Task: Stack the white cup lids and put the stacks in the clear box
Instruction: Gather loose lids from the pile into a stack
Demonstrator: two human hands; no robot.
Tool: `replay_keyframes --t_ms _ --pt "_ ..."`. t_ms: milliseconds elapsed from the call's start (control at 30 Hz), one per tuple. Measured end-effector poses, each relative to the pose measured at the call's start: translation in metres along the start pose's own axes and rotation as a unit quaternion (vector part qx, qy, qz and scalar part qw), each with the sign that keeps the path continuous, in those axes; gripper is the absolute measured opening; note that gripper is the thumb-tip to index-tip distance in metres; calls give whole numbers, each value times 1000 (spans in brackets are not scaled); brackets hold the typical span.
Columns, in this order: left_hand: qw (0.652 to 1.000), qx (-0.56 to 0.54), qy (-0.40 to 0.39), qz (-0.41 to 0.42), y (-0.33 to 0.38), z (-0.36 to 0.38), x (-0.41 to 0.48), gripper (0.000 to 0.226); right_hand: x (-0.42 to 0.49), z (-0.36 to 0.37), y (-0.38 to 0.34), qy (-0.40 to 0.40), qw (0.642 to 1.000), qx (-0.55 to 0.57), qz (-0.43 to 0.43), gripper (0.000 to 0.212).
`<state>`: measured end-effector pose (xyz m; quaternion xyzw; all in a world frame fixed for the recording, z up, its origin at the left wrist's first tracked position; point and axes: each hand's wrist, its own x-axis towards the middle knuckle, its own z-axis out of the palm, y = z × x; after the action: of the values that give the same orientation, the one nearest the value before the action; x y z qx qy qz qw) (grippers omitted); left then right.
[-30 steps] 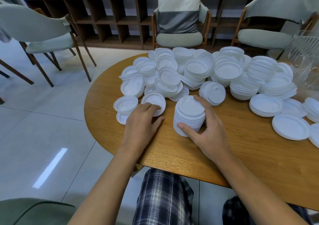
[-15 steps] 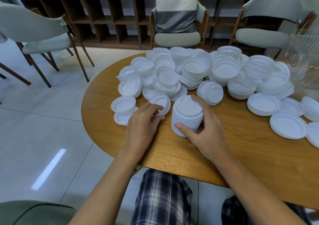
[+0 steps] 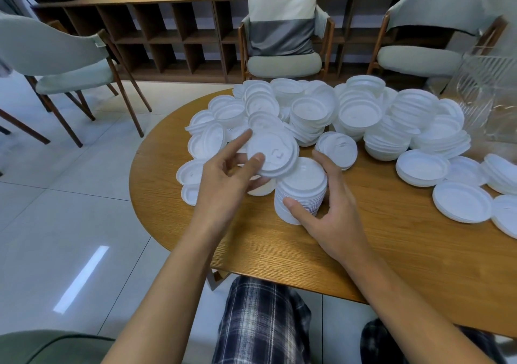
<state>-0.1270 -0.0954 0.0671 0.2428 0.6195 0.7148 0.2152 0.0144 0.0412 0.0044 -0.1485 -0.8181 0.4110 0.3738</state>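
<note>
A tall stack of white lids (image 3: 303, 193) stands near the front of the round wooden table (image 3: 391, 257). My right hand (image 3: 333, 210) grips this stack, thumb in front and fingers behind. My left hand (image 3: 226, 179) holds a single white lid (image 3: 272, 154) raised just left of and above the stack, thumb on its top, index finger stretched out. A big heap of loose white lids (image 3: 321, 112) covers the far part of the table. The clear box (image 3: 492, 98) stands at the far right edge.
Short lid piles (image 3: 422, 166) and flat lids (image 3: 461, 205) lie on the right. Three padded chairs (image 3: 282, 64) and a low wooden shelf (image 3: 167, 36) stand behind the table. Tiled floor lies to the left. Bare wood shows at the table's front.
My left hand has picked a lid off the table and lifted it up beside the stack. My right hand stays around the stack.
</note>
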Motion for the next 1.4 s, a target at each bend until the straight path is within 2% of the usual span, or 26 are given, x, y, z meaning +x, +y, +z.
replay_keyframes --t_ms 167,267,367,433,533,600,700,933,1000,1100,1167,1400 --pt "974 218 -13 65 -11 10 2 29 0 0 1 -6 1000 4 -10 84" --pt "960 267 -16 82 -12 14 -3 25 -1 0 3 -12 1000 -4 -4 81" --pt "950 299 -12 86 -11 12 -1 39 -1 0 5 -15 1000 -4 -2 80" --pt "954 282 -63 85 -10 7 5 55 0 0 5 -18 1000 -3 -5 79" --pt "953 218 -201 62 -6 2 10 63 0 0 4 -22 1000 5 -3 79" --pt "945 215 -237 66 -4 1 14 68 0 0 3 -20 1000 13 -3 79" --pt "944 258 -185 90 -4 7 14 73 -1 1 4 -18 1000 23 -9 84" --pt "908 399 -27 128 -15 41 -3 77 -1 -1 8 -29 999 17 2 85" --pt "907 399 -39 132 -15 39 -3 77 -2 0 8 -28 999 19 4 83" --pt "929 322 -154 97 -9 28 1 73 -1 0 8 -24 1000 19 -5 79" --pt "931 300 -188 86 -5 21 5 72 0 0 7 -24 1000 19 -7 78" --pt "951 271 -108 103 -13 25 5 67 -1 0 7 -28 999 26 7 85"
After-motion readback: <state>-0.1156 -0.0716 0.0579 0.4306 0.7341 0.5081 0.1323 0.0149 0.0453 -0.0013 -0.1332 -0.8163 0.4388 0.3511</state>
